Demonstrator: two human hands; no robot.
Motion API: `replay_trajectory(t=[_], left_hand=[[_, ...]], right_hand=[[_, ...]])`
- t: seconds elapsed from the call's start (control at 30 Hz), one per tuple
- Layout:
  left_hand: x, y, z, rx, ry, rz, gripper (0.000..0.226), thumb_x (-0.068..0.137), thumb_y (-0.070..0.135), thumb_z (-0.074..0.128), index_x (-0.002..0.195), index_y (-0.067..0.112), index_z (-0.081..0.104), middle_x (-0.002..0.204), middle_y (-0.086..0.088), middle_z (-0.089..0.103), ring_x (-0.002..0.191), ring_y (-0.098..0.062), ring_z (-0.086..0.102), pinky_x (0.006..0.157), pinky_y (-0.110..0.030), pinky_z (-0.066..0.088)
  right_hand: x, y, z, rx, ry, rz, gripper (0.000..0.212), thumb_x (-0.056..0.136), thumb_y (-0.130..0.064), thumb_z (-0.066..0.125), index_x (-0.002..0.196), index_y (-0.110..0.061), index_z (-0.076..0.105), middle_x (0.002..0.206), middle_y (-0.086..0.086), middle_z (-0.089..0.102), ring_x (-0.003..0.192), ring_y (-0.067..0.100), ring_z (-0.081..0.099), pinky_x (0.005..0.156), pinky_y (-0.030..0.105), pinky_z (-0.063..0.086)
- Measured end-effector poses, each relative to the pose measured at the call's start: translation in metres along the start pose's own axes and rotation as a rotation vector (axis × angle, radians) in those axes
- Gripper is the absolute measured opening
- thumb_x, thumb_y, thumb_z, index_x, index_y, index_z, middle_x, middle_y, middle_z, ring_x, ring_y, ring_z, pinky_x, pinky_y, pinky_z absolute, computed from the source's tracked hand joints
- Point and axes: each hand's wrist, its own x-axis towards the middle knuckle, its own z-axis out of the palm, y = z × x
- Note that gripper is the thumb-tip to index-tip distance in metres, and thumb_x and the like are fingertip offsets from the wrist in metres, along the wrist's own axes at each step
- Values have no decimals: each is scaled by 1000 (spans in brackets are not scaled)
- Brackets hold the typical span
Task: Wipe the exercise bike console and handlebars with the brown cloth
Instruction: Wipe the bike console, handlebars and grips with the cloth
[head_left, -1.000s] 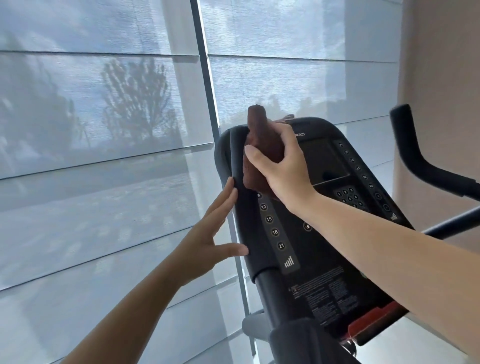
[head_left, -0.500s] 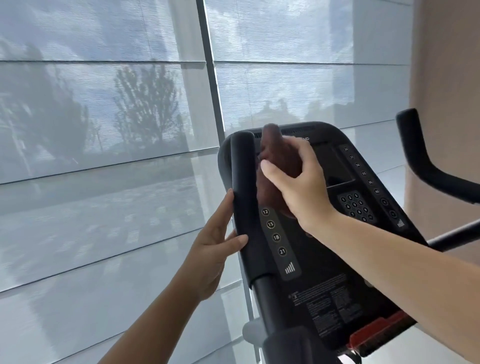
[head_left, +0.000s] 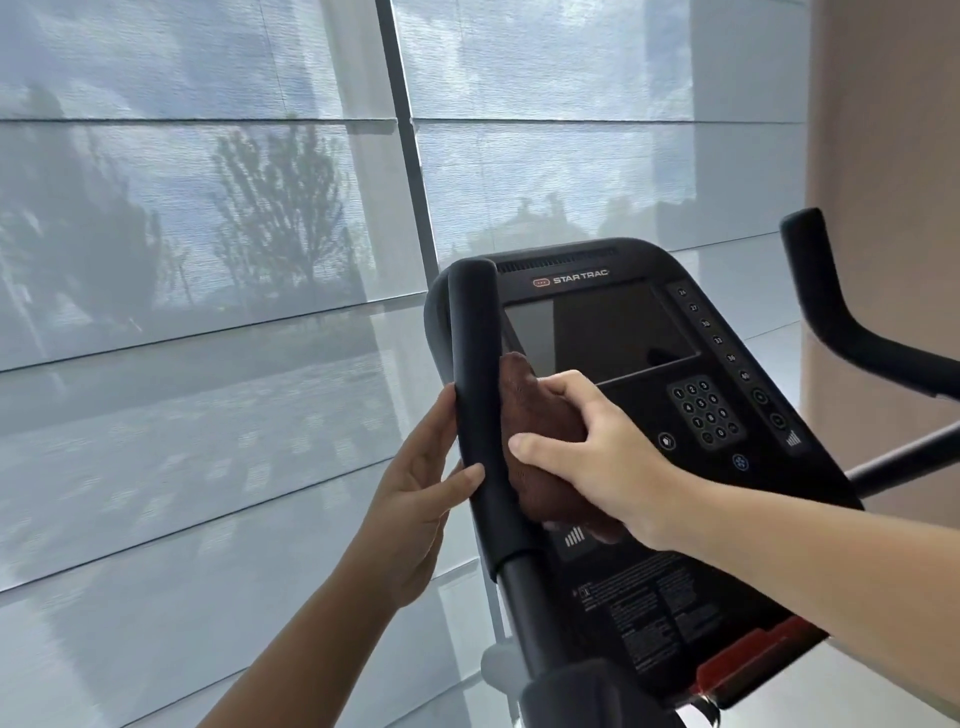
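The black exercise bike console (head_left: 670, 467) fills the lower right, with a dark screen (head_left: 618, 332) and a keypad (head_left: 704, 410). My right hand (head_left: 597, 457) presses the bunched brown cloth (head_left: 540, 426) against the console's left side, just below the screen's lower left corner. An upright padded left handlebar (head_left: 480, 395) stands in front of the console's left edge. My left hand (head_left: 421, 488) rests on this bar from the left, thumb across its front, fingers partly hidden behind it. The right handlebar (head_left: 826, 306) rises at the far right, untouched.
A large window with sheer grey blinds (head_left: 208, 312) and a dark vertical frame (head_left: 410, 156) stands close behind the bike. A tan wall (head_left: 883, 156) borders the right side. A red part (head_left: 753, 660) sits at the console's lower edge.
My right hand has slid the brown cloth down the console's left side, from its top edge to below the screen. My left hand has closed onto the left handlebar.
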Motion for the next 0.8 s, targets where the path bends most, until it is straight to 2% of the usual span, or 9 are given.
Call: replay_trajectory(t=[0.07, 0.13, 0.2, 0.3, 0.43, 0.6, 0.7, 0.8], left_hand=[[0, 0, 0, 4, 13, 3, 65, 72, 0, 58, 130, 27, 46, 134, 15, 52, 126, -1, 42, 92, -17, 44], [-1, 0, -1, 19, 20, 11, 65, 72, 2, 59, 129, 29, 46, 135, 15, 51, 126, 1, 40, 94, -16, 43], [-1, -1, 0, 20, 21, 19, 65, 72, 4, 59, 129, 31, 45, 136, 16, 49, 127, 3, 39, 95, -15, 42], [-2, -3, 2, -4, 21, 32, 64, 72, 3, 58, 128, 32, 45, 135, 19, 49, 127, 4, 38, 94, -14, 43], [-2, -8, 4, -65, 7, 44, 66, 74, 2, 56, 131, 30, 42, 135, 20, 49, 126, 4, 39, 91, -13, 43], [-1, -13, 5, -142, -13, 49, 69, 75, 1, 54, 137, 26, 37, 141, 12, 44, 130, -3, 38, 104, -22, 37], [0, -15, 4, -163, -15, 55, 68, 76, 0, 54, 137, 27, 37, 139, 15, 45, 129, -3, 38, 104, -23, 37], [-1, -13, 6, -134, 1, 61, 68, 84, -12, 49, 137, 26, 32, 142, 12, 40, 128, 1, 38, 105, -20, 33]], right_hand=[[13, -12, -6, -138, 116, -105, 32, 75, -20, 72, 96, -37, 55, 90, -10, 62, 83, 9, 64, 68, 28, 54], [31, -22, -4, -146, 288, -248, 35, 77, -20, 71, 101, -36, 53, 95, -14, 61, 89, 0, 59, 82, 23, 49], [47, -30, 6, -129, 331, -319, 41, 78, -21, 70, 112, -34, 50, 110, -4, 59, 100, 4, 57, 86, 19, 44], [52, -24, 21, -132, 284, -307, 50, 79, -24, 70, 121, -36, 44, 122, 4, 52, 107, 10, 54, 84, 13, 41], [36, -15, 21, -207, 250, -273, 54, 78, -25, 70, 122, -38, 42, 122, 4, 52, 107, 11, 55, 90, 23, 44], [8, -19, 17, -334, 132, -164, 50, 78, -21, 71, 118, -38, 45, 110, -14, 58, 98, -1, 56, 85, 15, 44], [-9, -28, 11, -432, 4, -31, 49, 77, -22, 71, 116, -38, 48, 106, -14, 61, 93, 2, 61, 83, 22, 49], [-21, -41, 13, -516, -112, 126, 44, 77, -24, 72, 113, -41, 51, 106, -4, 60, 89, 19, 66, 73, 37, 58]])
